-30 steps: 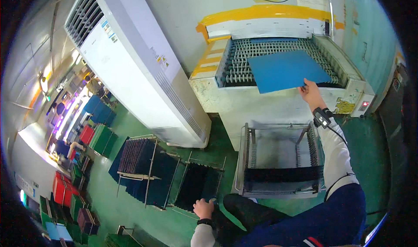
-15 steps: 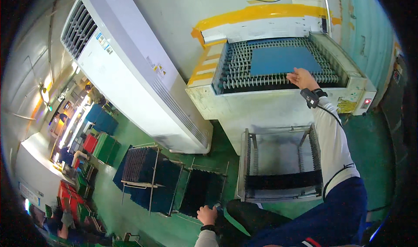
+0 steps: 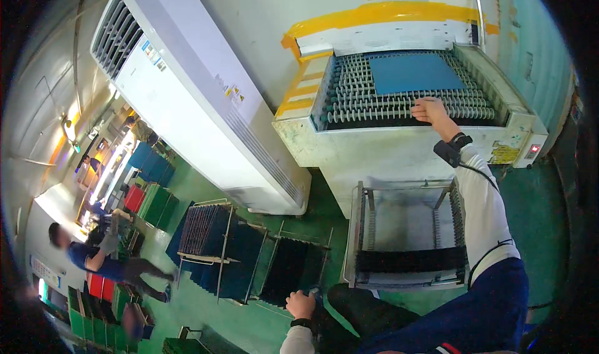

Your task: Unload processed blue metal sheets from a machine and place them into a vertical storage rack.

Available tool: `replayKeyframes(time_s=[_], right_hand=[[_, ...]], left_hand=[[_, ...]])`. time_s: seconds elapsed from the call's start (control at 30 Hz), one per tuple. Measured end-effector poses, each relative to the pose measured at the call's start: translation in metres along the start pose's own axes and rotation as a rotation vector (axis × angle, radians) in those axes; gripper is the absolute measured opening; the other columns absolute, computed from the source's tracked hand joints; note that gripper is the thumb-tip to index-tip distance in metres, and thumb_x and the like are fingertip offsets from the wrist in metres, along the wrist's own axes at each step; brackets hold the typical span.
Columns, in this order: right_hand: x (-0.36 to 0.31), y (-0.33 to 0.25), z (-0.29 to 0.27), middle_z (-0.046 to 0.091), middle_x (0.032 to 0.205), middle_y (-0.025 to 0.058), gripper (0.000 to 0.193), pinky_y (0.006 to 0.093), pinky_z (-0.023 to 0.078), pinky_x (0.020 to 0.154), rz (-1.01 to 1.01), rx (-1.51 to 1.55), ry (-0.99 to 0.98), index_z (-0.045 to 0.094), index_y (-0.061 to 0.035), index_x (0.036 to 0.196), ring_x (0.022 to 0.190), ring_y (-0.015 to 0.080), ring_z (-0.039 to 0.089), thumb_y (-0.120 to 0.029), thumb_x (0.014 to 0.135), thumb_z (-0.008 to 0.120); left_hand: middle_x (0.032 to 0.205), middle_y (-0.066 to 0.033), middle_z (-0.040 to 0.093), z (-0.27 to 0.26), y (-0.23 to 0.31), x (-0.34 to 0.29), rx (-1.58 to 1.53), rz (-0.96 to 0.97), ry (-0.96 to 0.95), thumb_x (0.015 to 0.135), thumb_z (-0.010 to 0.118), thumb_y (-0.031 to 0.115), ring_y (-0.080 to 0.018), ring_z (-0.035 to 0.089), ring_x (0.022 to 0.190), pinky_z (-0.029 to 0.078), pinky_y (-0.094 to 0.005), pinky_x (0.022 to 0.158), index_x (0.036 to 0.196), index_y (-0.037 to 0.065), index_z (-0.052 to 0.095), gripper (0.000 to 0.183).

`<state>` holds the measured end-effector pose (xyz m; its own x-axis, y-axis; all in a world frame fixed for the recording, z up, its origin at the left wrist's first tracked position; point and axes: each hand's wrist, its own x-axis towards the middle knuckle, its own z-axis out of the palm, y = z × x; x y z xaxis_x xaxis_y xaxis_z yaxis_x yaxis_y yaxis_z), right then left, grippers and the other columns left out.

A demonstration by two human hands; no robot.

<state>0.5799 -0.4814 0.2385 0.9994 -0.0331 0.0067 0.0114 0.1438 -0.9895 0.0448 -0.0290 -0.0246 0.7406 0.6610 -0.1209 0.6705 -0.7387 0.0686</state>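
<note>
Sheet [image 3: 417,73] flat on rollers [image 3: 380,109]. Right hand [image 3: 435,115] just short of it, fingers released. Left hand [image 3: 301,304] near thigh [image 3: 331,329], can't tell its grip.

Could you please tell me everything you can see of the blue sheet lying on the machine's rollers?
The blue sheet is a thin, four-sided panel with straight edges and a plain, evenly coloured face; its exact material cannot be told. It lies flat and slightly askew on the rows of pale disc-like rollers, toward the back of the machine. The rollers beneath seem to be all that touches it. The right hand is just short of its near edge, apparently not touching it.
</note>
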Motion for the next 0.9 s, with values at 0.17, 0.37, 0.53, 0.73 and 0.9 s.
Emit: replayKeyframes(time_s=[0.17,0.37,0.53,0.73,0.9], right_hand=[[-0.033,-0.012,0.015,0.074,0.089,0.0127,0.023,0.0317,0.059,0.06,-0.113,-0.071,0.018,0.07,-0.0034,0.108,0.069,0.0197,0.072,-0.022,0.099,0.059],[-0.11,0.002,0.026,0.073,0.085,0.0104,0.024,0.031,0.057,0.065,-0.096,-0.123,-0.257,0.071,-0.0035,0.106,0.072,0.0178,0.071,-0.025,0.098,0.064],[-0.206,0.041,0.031,0.072,0.087,0.0067,0.029,0.0307,0.056,0.069,0.044,-0.357,-0.593,0.07,-0.0024,0.107,0.075,0.0144,0.069,-0.03,0.1,0.063],[-0.272,0.122,-0.003,0.072,0.091,0.0042,0.033,0.0292,0.053,0.072,0.107,-0.743,-0.868,0.072,-0.0045,0.108,0.081,0.0123,0.066,-0.036,0.096,0.068],[-0.3,0.134,-0.009,0.073,0.094,0.0057,0.037,0.0321,0.052,0.075,0.164,-0.849,-0.809,0.072,-0.0012,0.105,0.084,0.0135,0.065,-0.036,0.096,0.066]], left_hand=[[0.108,-0.0151,0.068,-0.003,0.0,-0.002,-0.028,0.004,0.02,0.08,0.07,0.049,-0.0392,0.061,0.106,0.051,-0.0529,0.085,0.102,0.008,0.075,0.046],[0.11,-0.0155,0.067,-0.002,-0.002,0.0,-0.022,-0.005,-0.014,0.082,0.068,0.051,-0.0397,0.061,0.107,0.051,-0.0526,0.086,0.104,0.007,0.074,0.05],[0.111,-0.0155,0.067,-0.014,-0.002,-0.007,-0.047,-0.026,-0.012,0.082,0.066,0.05,-0.0398,0.061,0.107,0.05,-0.0527,0.088,0.105,0.006,0.074,0.049],[0.109,-0.0145,0.068,-0.013,-0.008,-0.008,-0.083,-0.024,0.028,0.082,0.062,0.041,-0.0386,0.061,0.107,0.051,-0.0525,0.086,0.101,0.007,0.075,0.041],[0.103,-0.013,0.068,-0.008,-0.014,-0.013,-0.123,-0.027,0.119,0.078,0.066,0.038,-0.0373,0.062,0.103,0.052,-0.0516,0.083,0.094,0.008,0.075,0.035]])
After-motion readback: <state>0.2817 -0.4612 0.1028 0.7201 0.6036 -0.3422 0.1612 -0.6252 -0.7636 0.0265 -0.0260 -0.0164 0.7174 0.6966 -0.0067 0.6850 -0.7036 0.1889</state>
